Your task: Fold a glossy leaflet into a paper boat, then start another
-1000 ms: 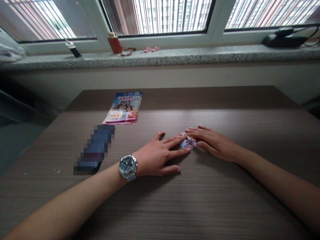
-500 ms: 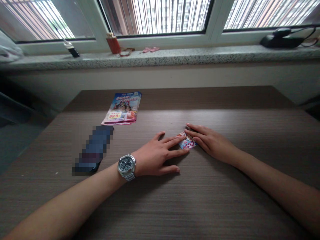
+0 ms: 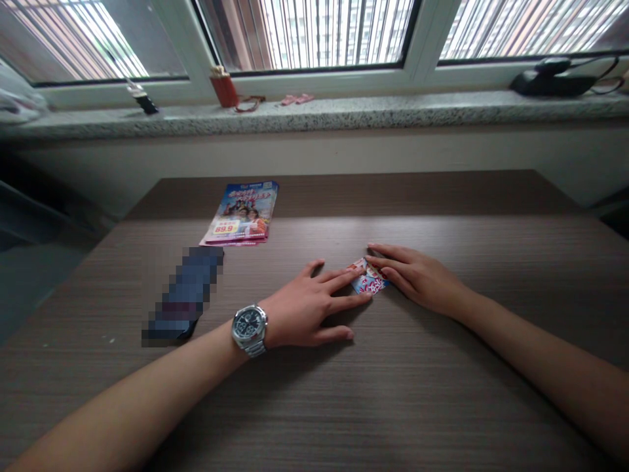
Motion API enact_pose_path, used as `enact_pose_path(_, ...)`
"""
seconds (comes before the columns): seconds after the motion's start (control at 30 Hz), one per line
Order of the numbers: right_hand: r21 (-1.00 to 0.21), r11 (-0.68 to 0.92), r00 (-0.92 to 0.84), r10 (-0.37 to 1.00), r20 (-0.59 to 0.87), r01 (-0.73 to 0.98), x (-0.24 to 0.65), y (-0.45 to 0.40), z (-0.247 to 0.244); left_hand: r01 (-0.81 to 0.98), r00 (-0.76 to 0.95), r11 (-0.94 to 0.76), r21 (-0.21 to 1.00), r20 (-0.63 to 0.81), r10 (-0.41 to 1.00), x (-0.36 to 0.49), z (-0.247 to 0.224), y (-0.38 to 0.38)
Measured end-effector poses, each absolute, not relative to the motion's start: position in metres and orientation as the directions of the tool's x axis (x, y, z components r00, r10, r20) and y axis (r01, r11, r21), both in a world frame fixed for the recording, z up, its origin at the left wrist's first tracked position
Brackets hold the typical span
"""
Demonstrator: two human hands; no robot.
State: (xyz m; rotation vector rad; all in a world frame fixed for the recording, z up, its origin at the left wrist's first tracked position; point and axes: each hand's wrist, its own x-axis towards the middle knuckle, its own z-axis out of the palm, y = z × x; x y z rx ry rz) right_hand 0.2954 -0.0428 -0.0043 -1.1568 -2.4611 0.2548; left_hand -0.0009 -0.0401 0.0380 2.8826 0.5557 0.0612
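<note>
A small folded piece of colourful printed paper (image 3: 369, 283) lies on the wooden table (image 3: 314, 406), between my two hands. My left hand (image 3: 307, 307), with a silver watch (image 3: 249, 328) on its wrist, is spread flat, and its fingertips rest on the paper's left side and lower edge. From the right, my right hand (image 3: 417, 278) lies with its fingers stretched out over the paper's upper right part. Fingers of both hands hide some of the paper, so its full outline does not show.
A stack of printed flyers (image 3: 243, 213) lies toward the back left. Nearer, beside my left forearm, is a dark, pixelated flat object (image 3: 184, 295). On the granite windowsill (image 3: 373, 113) are a red pouch (image 3: 224, 88), pink clips (image 3: 297, 99) and a black device with a cable (image 3: 553, 82).
My right hand has shifted very slightly to the right along the paper. The left hand stays in place.
</note>
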Motion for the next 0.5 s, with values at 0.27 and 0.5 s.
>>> enact_pose_path(0.27,-0.291,0.621,-0.564,0.784,0.261,0.728,0.2926,-0.0441,-0.0039,0.363,0.929,-0.908,0.209,0.003,0.371,-0.0005,0.0388,-0.0402)
enact_pose_path(0.5,-0.293,0.605,-0.545,0.796,0.263,0.741,0.2915,-0.0442,-0.0025,0.359,0.928,-0.907,0.219,0.017,0.372,-0.0006,0.0379,-0.0398)
